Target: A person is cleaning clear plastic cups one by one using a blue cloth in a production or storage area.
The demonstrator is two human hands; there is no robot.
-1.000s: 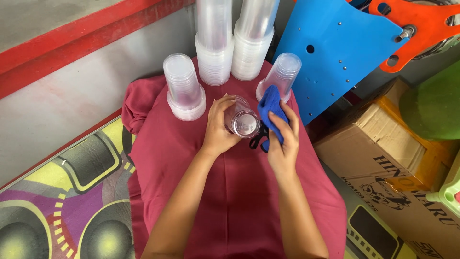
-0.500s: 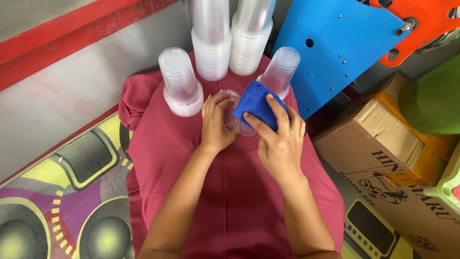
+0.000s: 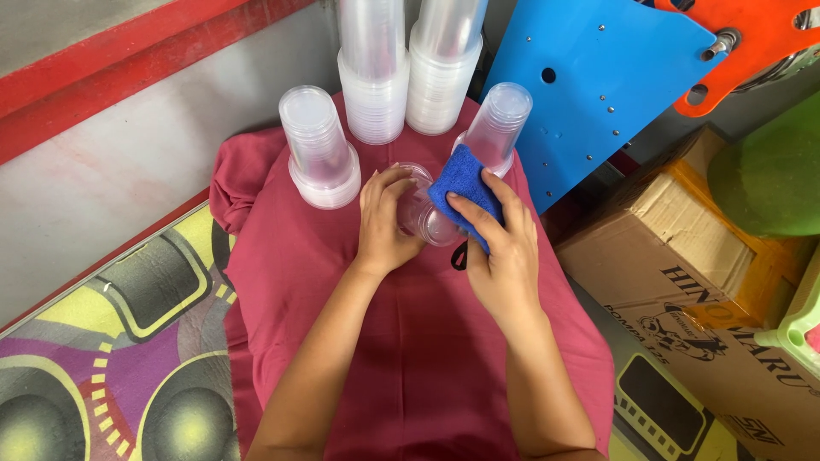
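A clear plastic cup [image 3: 420, 213] lies on its side over the middle of a maroon cloth [image 3: 410, 341], gripped between both hands. The left hand [image 3: 384, 220] wraps around the cup's left side, fingers curled over it. The right hand [image 3: 500, 248] presses a blue sponge cloth [image 3: 461, 183] against the cup's right side, fingers spread over it. Beyond the cup stand upside-down stacks of clear cups: one short stack [image 3: 319, 149] to its left, two tall stacks [image 3: 408, 68] behind it, and a single leaning stack [image 3: 497, 124] just beyond the sponge cloth. A blue panel [image 3: 598, 94] and cardboard box [image 3: 692, 248] sit right of the cup.
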